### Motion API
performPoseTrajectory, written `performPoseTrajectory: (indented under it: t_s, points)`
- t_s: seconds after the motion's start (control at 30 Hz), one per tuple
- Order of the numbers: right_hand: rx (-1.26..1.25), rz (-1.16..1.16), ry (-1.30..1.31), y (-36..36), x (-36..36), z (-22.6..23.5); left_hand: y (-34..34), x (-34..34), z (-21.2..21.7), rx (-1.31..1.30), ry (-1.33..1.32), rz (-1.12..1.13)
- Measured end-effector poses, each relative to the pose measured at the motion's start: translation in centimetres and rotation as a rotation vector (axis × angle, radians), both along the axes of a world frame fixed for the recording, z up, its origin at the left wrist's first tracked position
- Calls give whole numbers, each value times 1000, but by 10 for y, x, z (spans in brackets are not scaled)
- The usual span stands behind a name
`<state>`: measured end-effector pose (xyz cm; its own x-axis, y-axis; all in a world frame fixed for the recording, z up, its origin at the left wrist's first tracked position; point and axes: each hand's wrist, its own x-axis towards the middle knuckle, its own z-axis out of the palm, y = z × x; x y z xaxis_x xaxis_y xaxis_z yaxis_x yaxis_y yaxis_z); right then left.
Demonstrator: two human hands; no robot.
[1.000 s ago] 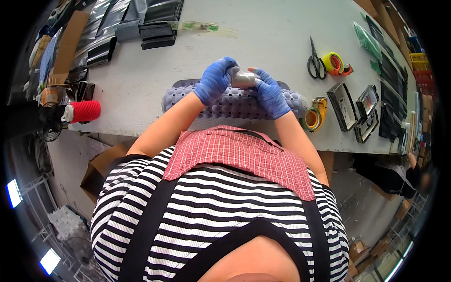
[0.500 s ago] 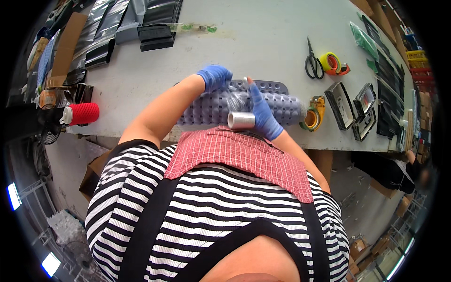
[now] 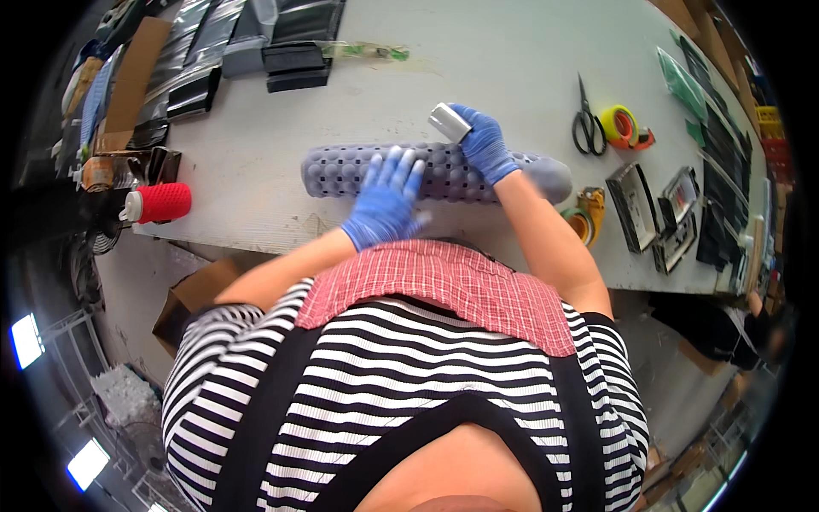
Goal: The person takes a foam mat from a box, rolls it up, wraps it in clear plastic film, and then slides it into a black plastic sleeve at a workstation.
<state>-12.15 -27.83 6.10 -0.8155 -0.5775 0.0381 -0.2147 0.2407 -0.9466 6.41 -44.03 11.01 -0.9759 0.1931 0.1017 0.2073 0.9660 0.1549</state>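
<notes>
A grey bumpy mat with small square holes, rolled into a long cylinder [image 3: 333, 175], lies crosswise on the table in front of me. My left hand [image 3: 386, 205], in a blue glove, rests on its near side with fingers stretched out and holds nothing. Over the far edge of the mat, right of its middle, my gloved right hand [image 3: 486, 143] grips a small roll of clear plastic film [image 3: 450, 123]. The film roll is tilted, one end pointing away to the left. Any strand of film between roll and mat is too faint to make out.
Black scissors [image 3: 589, 128], a yellow tape roll [image 3: 619, 126] and a yellow tape dispenser [image 3: 590, 213] lie to the right, near several dark open-framed boxes [image 3: 631, 205]. A red bottle [image 3: 164, 202] lies at the left edge. Black plastic bags [image 3: 297, 64] are at the far left.
The mat was flatter-looking and partly unrolled at the back; now it is a closed cylinder. My right hand has carried the film roll to the far side. My left hand has come nearer and opened.
</notes>
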Motion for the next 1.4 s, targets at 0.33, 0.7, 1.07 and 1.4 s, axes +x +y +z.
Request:
performPoseTrajectory:
  t_s: [0.33, 0.7, 1.07, 1.4]
  points:
    - [-231, 45, -22, -15, 21, 39, -97, -169, -6, 97, -244, 11]
    - [-137, 123, 323, -59, -90, 31, -77, -196, -46, -78, 121, 230]
    - [-131, 28, 245, -84, -155, 22, -91, -282, -17, -165, -141, 184]
    - [328, 257, 164, -12, 4, -47, -106, -308, 15, 51, -146, 61]
